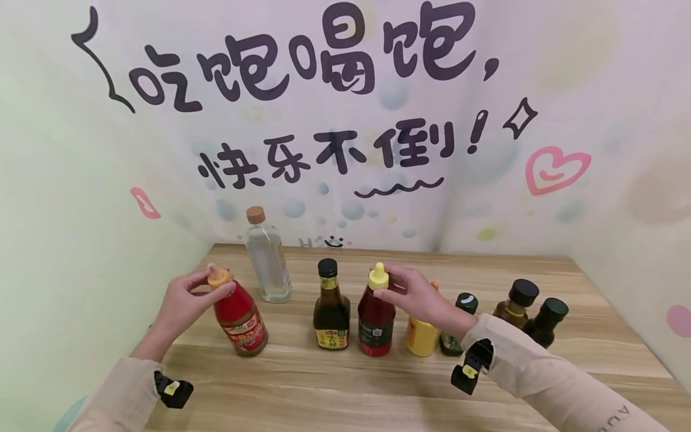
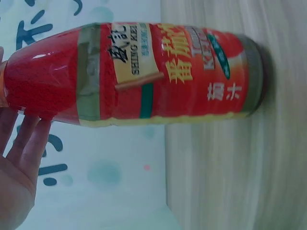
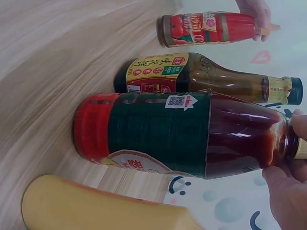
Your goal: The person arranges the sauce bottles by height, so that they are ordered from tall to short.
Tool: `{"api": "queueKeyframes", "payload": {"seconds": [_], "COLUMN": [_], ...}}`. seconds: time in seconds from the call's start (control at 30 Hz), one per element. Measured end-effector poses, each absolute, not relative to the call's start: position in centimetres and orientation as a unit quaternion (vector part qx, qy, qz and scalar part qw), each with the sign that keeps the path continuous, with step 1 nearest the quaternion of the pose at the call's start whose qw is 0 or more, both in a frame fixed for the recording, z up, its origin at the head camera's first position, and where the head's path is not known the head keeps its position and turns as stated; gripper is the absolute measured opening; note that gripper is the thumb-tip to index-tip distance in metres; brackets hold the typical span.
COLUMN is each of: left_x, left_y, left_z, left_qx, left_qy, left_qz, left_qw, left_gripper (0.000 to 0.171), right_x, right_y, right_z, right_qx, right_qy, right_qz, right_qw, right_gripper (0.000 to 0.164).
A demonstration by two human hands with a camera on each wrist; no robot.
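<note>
In the head view my left hand (image 1: 186,303) grips a red ketchup bottle (image 1: 241,318) around its neck, just under the orange nozzle cap (image 1: 218,277). Its printed label fills much of the left wrist view, where the fingers (image 2: 29,139) curl at the neck. My right hand (image 1: 412,294) holds a dark red sauce bottle (image 1: 376,321) by the neck, below a pale yellow nozzle cap (image 1: 378,277). A green label (image 3: 158,129) wraps that bottle. Close on its left stands a soy sauce bottle (image 1: 332,312) with a black cap. Whether either held bottle is lifted I cannot tell.
A clear bottle (image 1: 268,264) with a brown cap stands behind the ketchup. Right of the dark red bottle are a yellow squeeze bottle (image 1: 422,336), a small green-capped bottle (image 1: 452,342) and two dark-capped bottles (image 1: 522,294). A printed cloth wall (image 1: 345,222) rises behind the wooden table (image 1: 324,396).
</note>
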State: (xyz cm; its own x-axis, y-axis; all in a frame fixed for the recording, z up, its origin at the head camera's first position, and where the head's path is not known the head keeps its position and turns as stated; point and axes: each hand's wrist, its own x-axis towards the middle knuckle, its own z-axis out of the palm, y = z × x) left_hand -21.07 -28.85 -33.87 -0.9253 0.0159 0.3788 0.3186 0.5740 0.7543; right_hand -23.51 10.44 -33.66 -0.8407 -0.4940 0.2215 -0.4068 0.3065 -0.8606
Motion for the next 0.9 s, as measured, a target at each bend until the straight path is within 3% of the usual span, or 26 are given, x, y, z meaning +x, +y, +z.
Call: {"api": "queueKeyframes", "payload": {"seconds": [0.67, 0.9], "left_x": [-23.5, -24.5], "left_y": [-25.9, -24.5], "left_z": [-31.5, -30.7], "left_qx": [-0.115, -0.115], "left_qy": [-0.87, -0.87], "left_qz": [-0.442, -0.451], "left_qw": [0.186, 0.162], "left_gripper": [0.039, 0.045], "right_x": [-23.4, -23.5], "right_y": [10.5, 10.5], "right_z": [-33.5, -33.6], "right_qx": [-0.256, -0.258], "right_qy": [0.811, 0.81], "right_qz": [-0.524, -0.523], "right_qw": [0.054, 0.054], "right_gripper": [0.05, 0.052]}}
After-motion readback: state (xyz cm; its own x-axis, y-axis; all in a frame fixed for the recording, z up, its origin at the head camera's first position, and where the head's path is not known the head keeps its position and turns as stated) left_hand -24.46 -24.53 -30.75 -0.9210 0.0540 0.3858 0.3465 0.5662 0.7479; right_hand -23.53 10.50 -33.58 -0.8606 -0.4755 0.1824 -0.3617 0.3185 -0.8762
